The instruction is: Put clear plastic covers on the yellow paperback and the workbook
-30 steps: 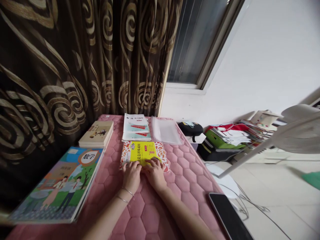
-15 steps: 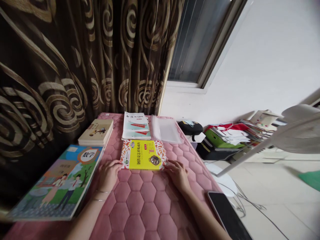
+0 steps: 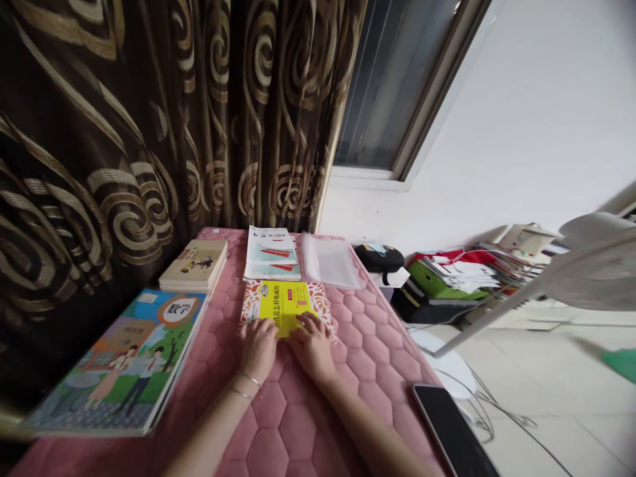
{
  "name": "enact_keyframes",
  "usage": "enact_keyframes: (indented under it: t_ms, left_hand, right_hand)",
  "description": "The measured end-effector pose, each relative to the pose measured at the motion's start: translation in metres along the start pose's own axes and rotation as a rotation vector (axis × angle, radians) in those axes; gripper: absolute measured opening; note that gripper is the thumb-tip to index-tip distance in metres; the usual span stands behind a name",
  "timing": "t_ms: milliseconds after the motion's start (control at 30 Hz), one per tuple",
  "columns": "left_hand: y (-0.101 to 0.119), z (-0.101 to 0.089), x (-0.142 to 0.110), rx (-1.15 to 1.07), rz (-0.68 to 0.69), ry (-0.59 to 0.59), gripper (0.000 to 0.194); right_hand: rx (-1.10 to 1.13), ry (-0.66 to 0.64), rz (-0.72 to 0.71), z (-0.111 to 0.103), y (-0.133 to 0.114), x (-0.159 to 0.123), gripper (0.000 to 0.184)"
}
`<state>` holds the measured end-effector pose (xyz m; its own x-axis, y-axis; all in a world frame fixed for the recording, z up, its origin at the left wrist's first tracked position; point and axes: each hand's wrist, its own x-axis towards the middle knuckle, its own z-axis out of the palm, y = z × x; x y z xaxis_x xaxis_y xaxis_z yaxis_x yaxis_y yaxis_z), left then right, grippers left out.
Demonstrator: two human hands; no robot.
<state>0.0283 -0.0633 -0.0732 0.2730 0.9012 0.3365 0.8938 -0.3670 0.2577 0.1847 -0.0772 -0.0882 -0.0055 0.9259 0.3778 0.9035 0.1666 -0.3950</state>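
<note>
In front of you hangs a dark curtain [image 3: 149, 139] with pale swirls, and below it runs the pink quilted surface [image 3: 303, 430]. On your left lies the large stack of books [image 3: 119, 364], its top cover showing two figures. The yellow book [image 3: 291, 298] lies flat, cover up, near the middle of the surface. Beyond it, clear plastic sleeves [image 3: 330, 262] lie beside blue-and-white booklets [image 3: 271, 254], with cream books [image 3: 193, 262] to their left. A phone [image 3: 454, 427] rests by your right forearm. Your left hand [image 3: 259, 348] and right hand [image 3: 313, 346] sit close together at the yellow book's near edge, so most of its cover lies beyond your grip. Your fingers bend over that edge, only slightly spread; you cannot tell whether either grip clasps it, as your thumb tips are unclear. Thin bracelets [image 3: 256, 381] circle your left wrist.
</note>
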Motion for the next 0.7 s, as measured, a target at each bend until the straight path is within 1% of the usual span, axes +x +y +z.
enact_keyframes:
  t_ms: [67,100,167,267,367,400,467,567,700]
  left_hand:
    - [0.005,0.002,0.003,-0.014,0.035,-0.009,0.023]
    - [0.003,0.002,0.003,-0.023,0.044,-0.009,0.023]
    - [-0.007,-0.001,0.001,-0.032,0.049,0.005,0.022]
    - [-0.035,-0.01,-0.006,-0.012,0.025,0.044,0.02]
    - [-0.062,-0.018,-0.014,0.029,-0.008,0.071,0.02]
    - [-0.069,-0.02,-0.016,0.038,-0.016,0.077,0.021]
    - [-0.079,-0.022,-0.019,0.041,-0.024,0.086,0.023]
    - [-0.084,-0.021,-0.019,0.017,-0.012,0.088,0.024]
    - [-0.078,-0.017,-0.019,0.046,0.006,0.105,0.027]
  right_hand:
    - [0.02,-0.016,-0.016,0.006,-0.007,0.004,0.01]
    - [0.029,-0.023,-0.015,0.007,-0.007,0.006,0.011]
    - [0.041,-0.03,0.0,0.003,0.001,0.006,0.013]
    - [0.024,-0.033,0.05,-0.014,0.028,0.001,0.014]
    - [-0.019,-0.039,0.15,-0.031,0.058,-0.007,0.017]
    - [-0.022,-0.04,0.18,-0.035,0.066,-0.009,0.017]
    - [-0.015,-0.042,0.193,-0.041,0.078,-0.013,0.018]
    - [0.011,-0.057,0.161,-0.044,0.083,-0.014,0.019]
    - [0.021,-0.116,0.126,-0.048,0.079,-0.003,0.018]
